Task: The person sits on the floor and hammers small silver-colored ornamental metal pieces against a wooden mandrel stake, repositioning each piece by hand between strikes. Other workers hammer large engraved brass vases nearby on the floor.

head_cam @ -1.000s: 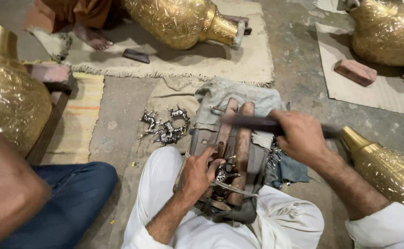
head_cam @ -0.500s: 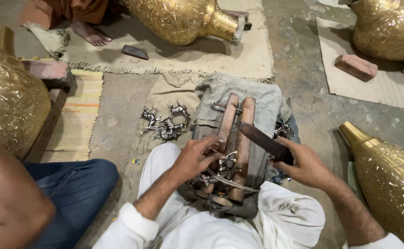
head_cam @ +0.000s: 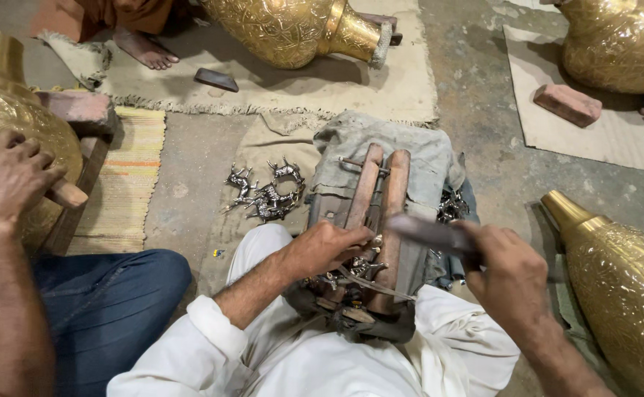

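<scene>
Here we sit on the floor with a wooden clamp [head_cam: 378,213] of two long bars between our knees. Our left hand [head_cam: 327,248] presses down on a small silvery metal figure [head_cam: 351,268] caught at the near end of the bars, fingers closed over it. Our right hand [head_cam: 504,272] is wrapped tight around a dark flat file [head_cam: 428,231], its tip just beside the left hand. More silvery figures [head_cam: 263,195] lie heaped on the cloth [head_cam: 263,154] to the left.

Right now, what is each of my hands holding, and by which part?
The right hand grips a dark flat file by its near end. The left hand presses on a small metal figure in the wooden clamp; its exact hold is hidden.
</scene>
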The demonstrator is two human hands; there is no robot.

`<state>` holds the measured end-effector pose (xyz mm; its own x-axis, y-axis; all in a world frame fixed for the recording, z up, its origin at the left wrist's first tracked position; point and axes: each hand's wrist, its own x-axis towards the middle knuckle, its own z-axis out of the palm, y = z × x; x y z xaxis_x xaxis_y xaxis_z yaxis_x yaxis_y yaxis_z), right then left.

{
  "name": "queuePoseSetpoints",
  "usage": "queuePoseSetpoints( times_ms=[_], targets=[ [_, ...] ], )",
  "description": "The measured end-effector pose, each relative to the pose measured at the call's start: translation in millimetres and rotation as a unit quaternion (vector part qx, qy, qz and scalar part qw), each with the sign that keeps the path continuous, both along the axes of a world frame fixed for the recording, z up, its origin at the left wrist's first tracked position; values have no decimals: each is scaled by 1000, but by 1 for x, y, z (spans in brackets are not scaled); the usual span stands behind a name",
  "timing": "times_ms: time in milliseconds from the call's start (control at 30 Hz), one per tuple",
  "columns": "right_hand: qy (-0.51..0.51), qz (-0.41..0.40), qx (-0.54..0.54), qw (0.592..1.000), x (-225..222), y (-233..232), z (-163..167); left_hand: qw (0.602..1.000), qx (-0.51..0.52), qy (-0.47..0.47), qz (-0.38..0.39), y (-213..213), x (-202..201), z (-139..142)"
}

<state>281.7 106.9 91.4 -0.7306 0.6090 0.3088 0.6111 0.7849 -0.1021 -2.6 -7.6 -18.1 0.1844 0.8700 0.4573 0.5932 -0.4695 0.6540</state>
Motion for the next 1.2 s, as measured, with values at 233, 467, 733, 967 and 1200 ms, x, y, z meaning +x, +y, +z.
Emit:
queuePoseSetpoints(
  times_ms=[233,467,733,967,1200],
  targets=[
    [-108,19,33,993,-3,-2,13,999,29,2,-16,4,-2,-6],
    [-42,50,49,997,1,-1,13,999,27,10,-25,7,-2,-9],
    [-55,42,60,996,1,-8,11,999,32,21,-30,6,-3,-8],
    [-99,1,51,994,6,-11,6,999,13,36,-39,8,-4,-9],
    [-133,-8,90,987,14,-10,-2,998,25,30,-52,11,-6,-14]
  ],
)
